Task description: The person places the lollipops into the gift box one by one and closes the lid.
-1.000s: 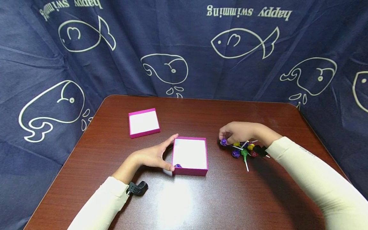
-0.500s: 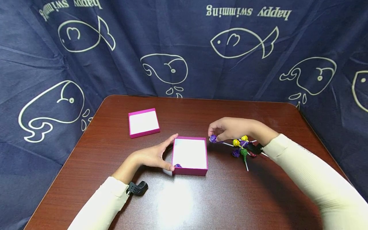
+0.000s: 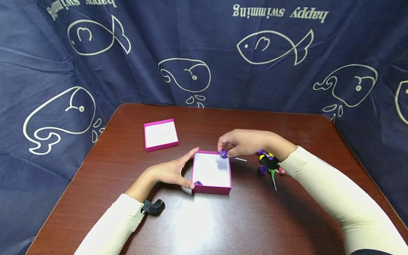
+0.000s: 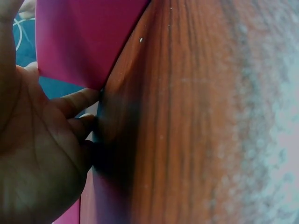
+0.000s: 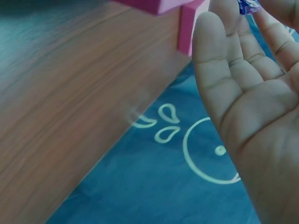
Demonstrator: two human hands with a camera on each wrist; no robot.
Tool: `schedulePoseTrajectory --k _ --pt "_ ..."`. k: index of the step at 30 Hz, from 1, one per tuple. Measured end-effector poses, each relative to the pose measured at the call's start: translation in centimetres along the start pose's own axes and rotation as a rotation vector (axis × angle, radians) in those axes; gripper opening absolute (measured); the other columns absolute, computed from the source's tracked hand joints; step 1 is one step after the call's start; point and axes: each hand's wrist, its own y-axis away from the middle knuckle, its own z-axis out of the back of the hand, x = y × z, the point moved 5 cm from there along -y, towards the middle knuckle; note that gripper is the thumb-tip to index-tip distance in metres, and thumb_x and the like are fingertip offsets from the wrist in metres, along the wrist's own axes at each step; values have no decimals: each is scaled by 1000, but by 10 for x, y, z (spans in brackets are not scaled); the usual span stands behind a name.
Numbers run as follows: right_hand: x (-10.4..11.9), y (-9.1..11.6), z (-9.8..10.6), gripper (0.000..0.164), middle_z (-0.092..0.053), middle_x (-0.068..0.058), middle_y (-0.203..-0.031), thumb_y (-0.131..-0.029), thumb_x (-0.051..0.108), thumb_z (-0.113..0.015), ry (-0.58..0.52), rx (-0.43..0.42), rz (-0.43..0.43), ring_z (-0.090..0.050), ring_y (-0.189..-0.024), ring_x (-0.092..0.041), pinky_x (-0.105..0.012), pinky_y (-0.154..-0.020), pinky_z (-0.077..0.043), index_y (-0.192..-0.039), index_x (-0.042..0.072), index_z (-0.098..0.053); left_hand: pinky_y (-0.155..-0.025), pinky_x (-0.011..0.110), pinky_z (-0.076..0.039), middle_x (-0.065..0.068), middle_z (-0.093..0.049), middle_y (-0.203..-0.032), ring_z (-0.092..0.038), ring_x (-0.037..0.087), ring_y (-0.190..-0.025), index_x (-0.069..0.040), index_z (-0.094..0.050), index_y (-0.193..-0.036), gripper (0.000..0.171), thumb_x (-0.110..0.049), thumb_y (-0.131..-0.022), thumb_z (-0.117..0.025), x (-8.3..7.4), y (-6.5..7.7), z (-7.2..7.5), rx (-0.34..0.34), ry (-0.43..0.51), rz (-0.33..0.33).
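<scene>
My right hand point(image 3: 247, 141) pinches a purple-wrapped lollipop point(image 3: 223, 154) over the right back corner of a pink square box point(image 3: 211, 190); its white stick points right. In the right wrist view, the wrapper point(image 5: 249, 6) shows at the top between the fingers. My left hand point(image 3: 170, 173) rests against the box's left side, thumb at the front corner and forefinger at the back one. Close up in the left wrist view, the fingers of the left hand point(image 4: 42, 140) are spread at the box wall point(image 4: 79, 42). Another purple lollipop point(image 3: 198, 183) lies inside the front left corner.
Several lollipops, among them a green one point(image 3: 271, 171) and a purple one point(image 3: 262, 170), lie in a heap on the right, partly hidden by my right wrist. A shallower pink box or lid point(image 3: 161, 134) sits at the back left. Blue cloth point(image 3: 220, 85) hangs behind the table.
My right hand has carried the purple lollipop leftward from the heap to above the box's right edge. The left hand and the box have stayed in place.
</scene>
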Motion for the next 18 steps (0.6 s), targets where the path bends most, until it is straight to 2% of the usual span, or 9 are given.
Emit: schedulePoseTrajectory --k 6,10,18 --pt "17 -16 -5 22 -61 7 -94 -89 2 -65 67 22 54 -55 -81 -11 -29 -72 -49 -105 17 -65 -118 45 -16 8 -10 -164 -15 20 -147 -23 0 -161 122 -40 -75 -86 0 0 -1 6 -2 14" --pt "27 -26 -13 24 -59 6 -90 -89 0 -63 74 55 86 -53 -74 -13 -28 -64 -48 -107 16 -64 -118 46 -16 9 -11 -164 -15 20 -147 -24 0 -161 122 -41 -75 -86 -1 -1 -1 7 -6 15" --pt "27 -40 -34 23 -61 7 -94 -88 -1 -62 96 71 117 -57 -76 -10 -25 -66 -48 -105 14 -64 -118 45 -16 10 -10 -164 -16 20 -147 -22 1 -161 123 -41 -75 -86 -1 1 -1 10 -11 27"
